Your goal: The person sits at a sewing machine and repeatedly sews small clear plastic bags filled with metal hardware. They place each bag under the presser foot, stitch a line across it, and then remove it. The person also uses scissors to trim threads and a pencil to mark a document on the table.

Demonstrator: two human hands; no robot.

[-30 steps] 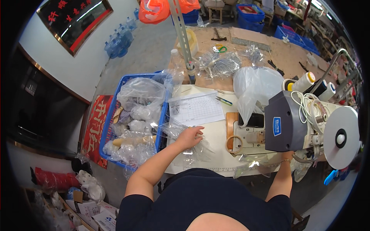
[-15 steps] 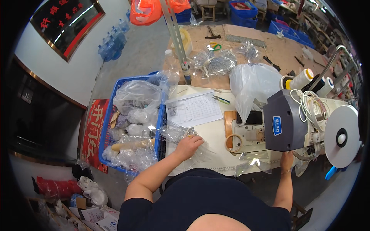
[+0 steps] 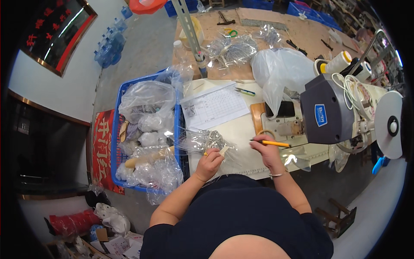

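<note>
Head view: I look down on my sewing table (image 3: pixel 241 129), both forearms coming in from below.
Left hand: my left hand (image 3: pixel 210 160) is curled closed on the near edge of a clear plastic packet (image 3: pixel 207 141) with a small pale tag and a bit of yellow at my fingertips.
Right hand: my right hand (image 3: pixel 265 149) pinches a yellow pencil (image 3: pixel 271 143), its length pointing right toward the grey sewing machine (image 3: pixel 330 112).
Where the packet lies: flat on the table's front left part, just beside the blue crate (image 3: pixel 115 142) of more bagged pieces, and below the printed sheet (image 3: pixel 214 106).
How it should handle: I judge it light and limp; the film is slick and crinkly, so it could slide or sag if lifted by one corner. What is inside I cannot tell, only a greyish glint.
Where to hold: best at the edge by the tag, thumb on top and fingers beneath, or flat across the middle to keep the contents from shifting.
Nearby: a large white bag (image 3: pixel 280 71) and thread cones (image 3: pixel 340 62) stand behind the machine.
</note>
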